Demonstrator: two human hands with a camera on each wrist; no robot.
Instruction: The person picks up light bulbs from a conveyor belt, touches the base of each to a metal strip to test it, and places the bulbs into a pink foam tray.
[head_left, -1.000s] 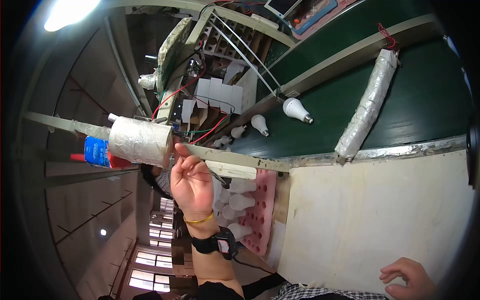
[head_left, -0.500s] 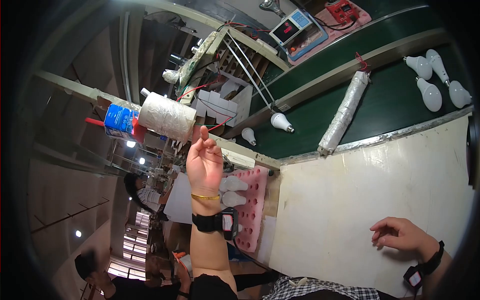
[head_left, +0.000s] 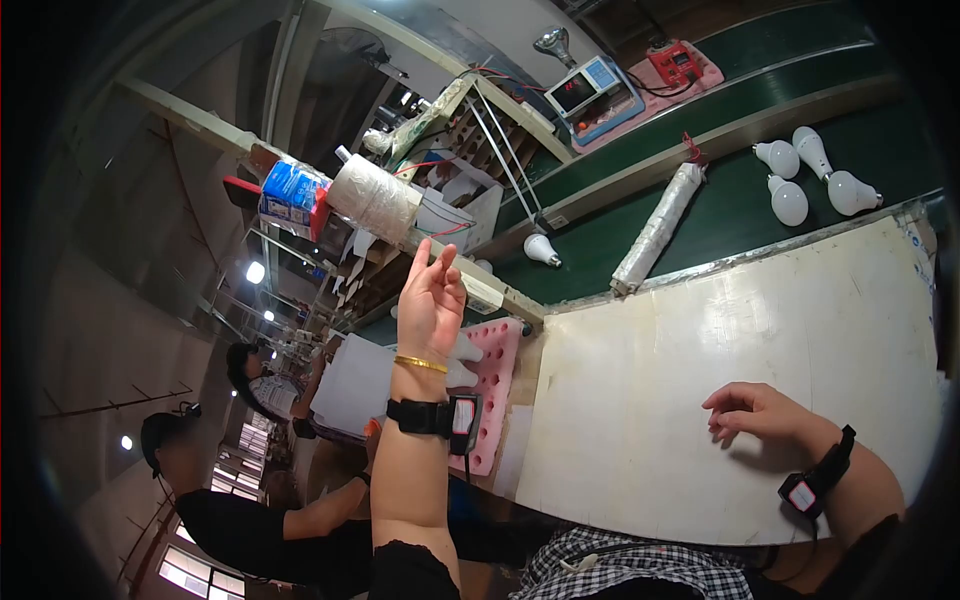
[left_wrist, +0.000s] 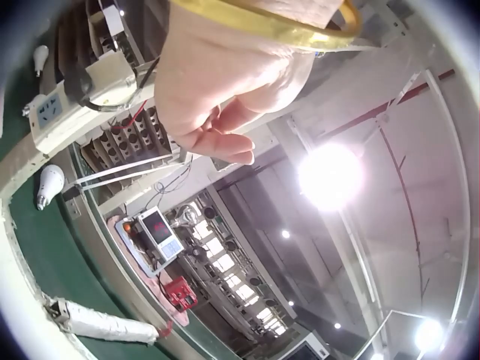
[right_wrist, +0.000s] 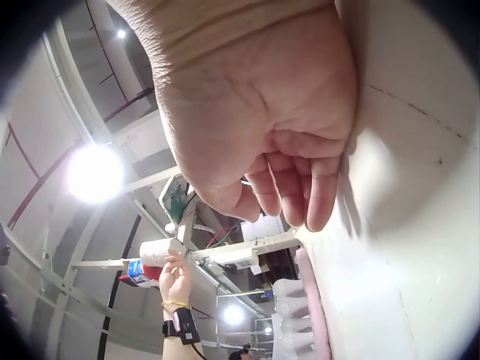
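My left hand (head_left: pixel 432 305) is raised in the head view, palm showing, index finger extended and the others loosely bent, with nothing in it. Just beyond its fingertips is the wrapped white roll (head_left: pixel 375 197) on a frame bar; whether they touch cannot be told. The left wrist view shows the same hand (left_wrist: pixel 232 82) with bent fingers and a gold bracelet (left_wrist: pixel 262 22). On the right, my right hand (head_left: pixel 762 412) is at the white board (head_left: pixel 640 400), fingers loosely bent and empty. In the right wrist view this hand (right_wrist: pixel 262 112) has its side close to the board.
Several white bulbs (head_left: pixel 788 201) and a wrapped bar (head_left: pixel 658 228) lie on the green belt (head_left: pixel 735 235). A pink foam tray (head_left: pixel 492 400) holds bulbs beside my left forearm. A meter (head_left: pixel 583 90) and red device (head_left: pixel 675 65) stand beyond. Two people are at the left.
The head view has swung, bringing the bulbs at the right and two people into sight. My left hand's tips appear farther from the roll's end. Both hands remain empty.
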